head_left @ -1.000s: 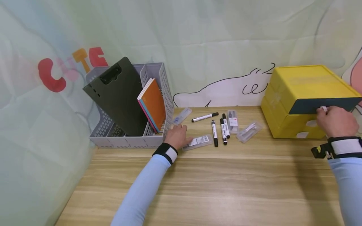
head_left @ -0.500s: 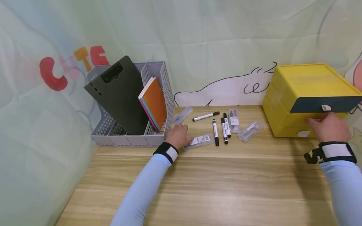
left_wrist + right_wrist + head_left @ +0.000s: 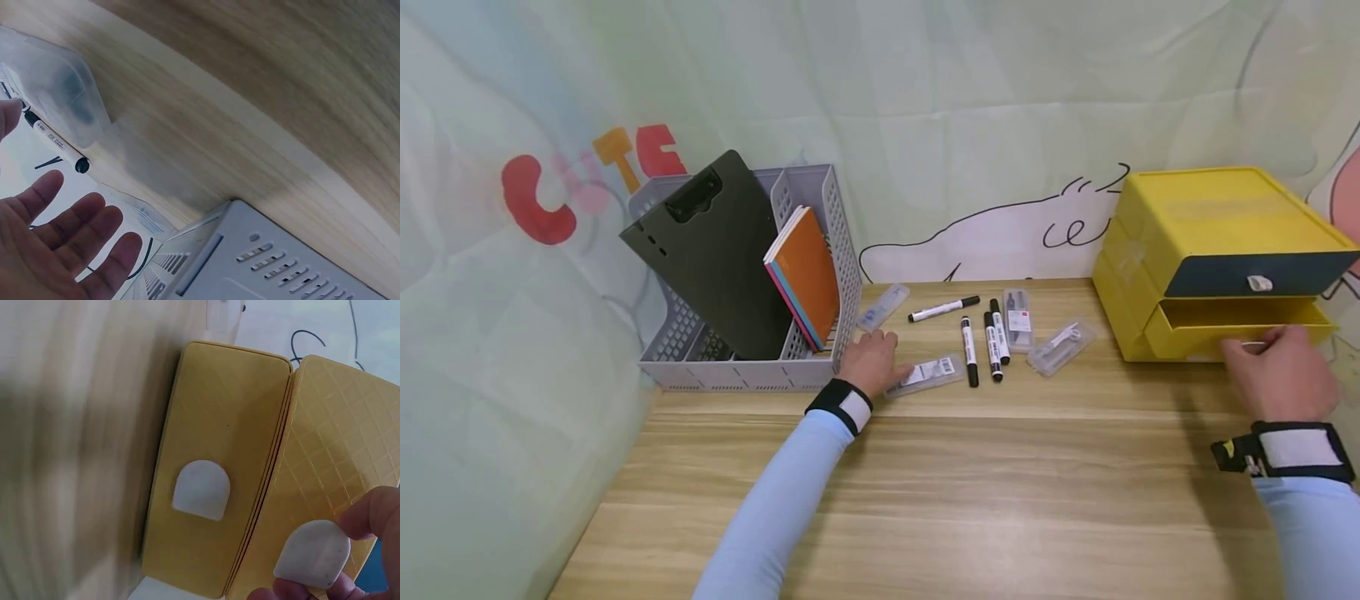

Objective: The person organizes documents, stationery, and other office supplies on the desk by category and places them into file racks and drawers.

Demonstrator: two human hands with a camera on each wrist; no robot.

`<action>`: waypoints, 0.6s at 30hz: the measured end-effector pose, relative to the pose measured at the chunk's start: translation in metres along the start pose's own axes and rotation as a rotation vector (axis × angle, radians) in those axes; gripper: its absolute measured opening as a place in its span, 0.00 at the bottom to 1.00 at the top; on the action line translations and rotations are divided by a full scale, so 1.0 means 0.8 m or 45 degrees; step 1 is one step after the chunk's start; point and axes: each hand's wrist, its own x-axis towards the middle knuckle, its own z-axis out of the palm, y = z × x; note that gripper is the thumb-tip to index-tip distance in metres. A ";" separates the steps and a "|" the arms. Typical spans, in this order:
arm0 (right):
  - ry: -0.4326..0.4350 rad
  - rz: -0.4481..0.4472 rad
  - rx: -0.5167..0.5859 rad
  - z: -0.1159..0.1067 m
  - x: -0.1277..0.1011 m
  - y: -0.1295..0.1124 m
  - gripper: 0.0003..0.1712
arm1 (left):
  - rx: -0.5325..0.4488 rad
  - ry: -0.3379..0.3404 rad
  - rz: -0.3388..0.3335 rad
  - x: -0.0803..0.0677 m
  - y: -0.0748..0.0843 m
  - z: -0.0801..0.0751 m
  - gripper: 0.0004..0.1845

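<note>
1. We noted the right hand (image 3: pixel 1281 375) at the front of the yellow drawer unit (image 3: pixel 1195 225), its fingers (image 3: pixel 369 515) pinching the white tab (image 3: pixel 312 553) of the middle drawer (image 3: pixel 1232 325).
2. The middle drawer stood partly drawn out of the drawer unit, beneath the dark-fronted top drawer (image 3: pixel 1255 275); the bottom drawer's tab (image 3: pixel 201 489) sat untouched below.
3. We judged the middle drawer to be light, rigid plastic that slides easily. The small tab is its only hold, smooth enough to slip from a loose pinch, and a sharp pull could drag the whole drawer unit along the bench (image 3: pixel 1000 483).
4. The left hand (image 3: pixel 872 360) lay well to the left of the drawer unit, fingers straight and relaxed, holding nothing, beside a clear packet (image 3: pixel 925 375) and the grey file tray (image 3: pixel 737 371).
5. Markers (image 3: pixel 981 346) lay between the file tray and the drawer unit.
</note>
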 end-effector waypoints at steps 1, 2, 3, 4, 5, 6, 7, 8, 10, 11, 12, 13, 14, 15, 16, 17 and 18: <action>0.010 0.000 0.011 0.000 -0.005 0.004 0.24 | 0.001 0.001 0.001 0.000 0.000 0.000 0.31; 0.018 0.001 0.025 0.000 -0.009 0.008 0.25 | 0.002 0.002 0.002 0.000 0.000 0.000 0.31; 0.028 0.003 0.039 0.000 -0.014 0.012 0.25 | 0.002 -0.001 0.002 0.001 0.001 0.000 0.31; 0.027 0.009 0.055 0.000 -0.018 0.015 0.25 | 0.003 -0.001 0.002 0.000 0.000 0.000 0.31; 0.031 0.012 0.059 0.000 -0.023 0.018 0.25 | 0.004 -0.003 0.004 0.000 0.000 0.000 0.31; 0.039 0.017 0.068 0.000 -0.027 0.020 0.25 | 0.006 -0.004 0.004 0.000 0.000 0.001 0.31; 0.039 0.022 0.077 -0.001 -0.031 0.022 0.26 | 0.008 -0.005 0.006 0.000 0.000 0.001 0.31; 0.035 0.024 0.092 -0.002 -0.035 0.023 0.27 | 0.010 -0.007 0.007 0.000 0.000 0.001 0.31; 0.031 0.041 0.121 -0.003 -0.043 0.025 0.28 | 0.013 -0.015 0.010 0.001 0.000 0.001 0.31; 0.030 0.043 0.132 -0.003 -0.046 0.026 0.28 | 0.014 -0.018 0.012 0.001 0.001 0.001 0.31; 0.024 0.050 0.146 -0.004 -0.049 0.027 0.29 | 0.015 -0.020 0.014 0.001 0.001 0.001 0.31; 0.017 0.057 0.156 -0.005 -0.052 0.028 0.29 | 0.016 -0.022 0.017 0.002 0.001 0.001 0.31; 0.017 0.068 0.168 -0.005 -0.054 0.030 0.28 | 0.018 -0.025 0.020 0.002 0.001 0.001 0.31; 0.019 0.085 0.175 -0.005 -0.056 0.031 0.28 | 0.020 -0.028 0.023 0.002 0.001 0.001 0.31; 0.032 0.095 0.181 -0.006 -0.058 0.032 0.27 | 0.023 -0.030 0.025 0.002 0.001 0.001 0.31; 0.045 0.104 0.188 -0.006 -0.061 0.032 0.26 | 0.025 -0.031 0.025 0.003 0.001 0.000 0.32; 0.057 0.114 0.193 -0.007 -0.063 0.032 0.26 | 0.025 -0.033 0.025 0.003 0.001 0.000 0.32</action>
